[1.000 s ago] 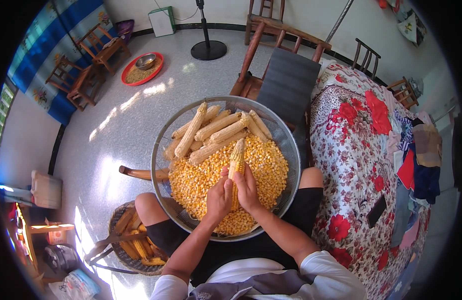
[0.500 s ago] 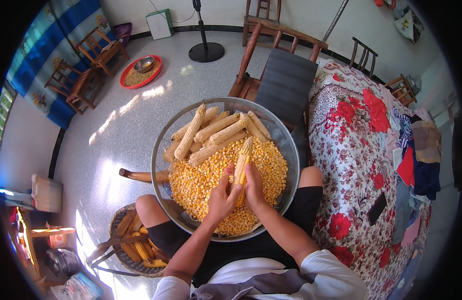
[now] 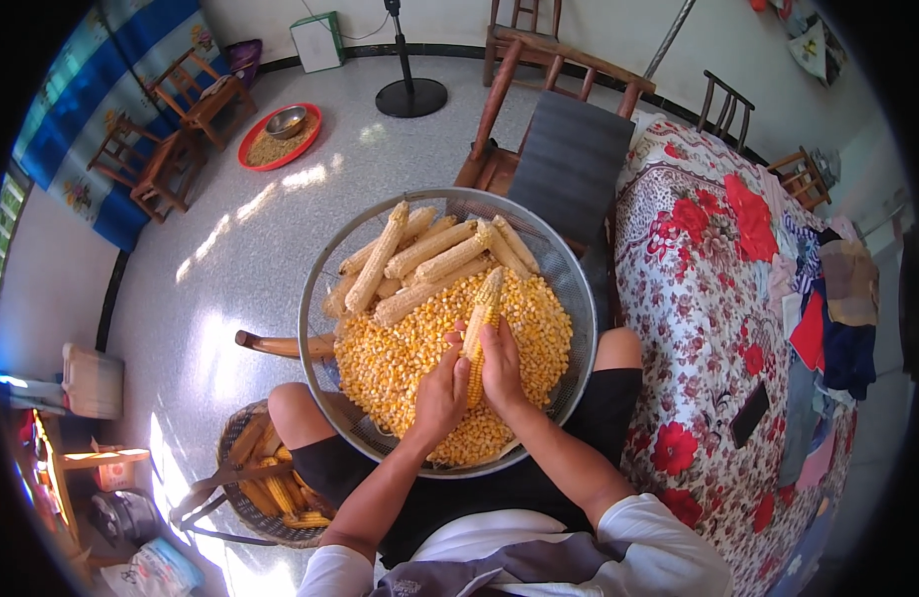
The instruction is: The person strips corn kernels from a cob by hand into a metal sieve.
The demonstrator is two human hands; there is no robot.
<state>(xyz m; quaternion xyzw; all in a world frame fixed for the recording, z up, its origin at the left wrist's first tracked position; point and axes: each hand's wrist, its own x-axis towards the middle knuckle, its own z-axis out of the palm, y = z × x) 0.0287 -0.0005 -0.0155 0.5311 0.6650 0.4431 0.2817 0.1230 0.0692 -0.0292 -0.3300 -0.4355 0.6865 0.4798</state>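
A partly stripped corn cob [image 3: 486, 298] is held upright between my two hands, its bare pale tip pointing away from me. My left hand [image 3: 442, 396] is closed on the cob's left side, with the thumb along it. Around the right side wraps my right hand [image 3: 500, 368]. Both are above a wide round metal mesh basket [image 3: 315, 383] resting on my lap. Loose yellow corn kernels [image 3: 400, 360] fill its near part. Several bare cobs [image 3: 419, 294] lie piled at its far left side.
A wicker basket [image 3: 235, 500] with unstripped corn stands by my left knee. To my right is a bed [image 3: 643, 328] with a flowered cover, clothes and a phone [image 3: 749, 415]. Ahead stand a wooden chair [image 3: 494, 171], a fan base [image 3: 410, 98] and a red tray [image 3: 313, 129].
My hands still grip the corn cob. The left hand has slid slightly toward me and its thumb has shifted; the cob has barely moved.
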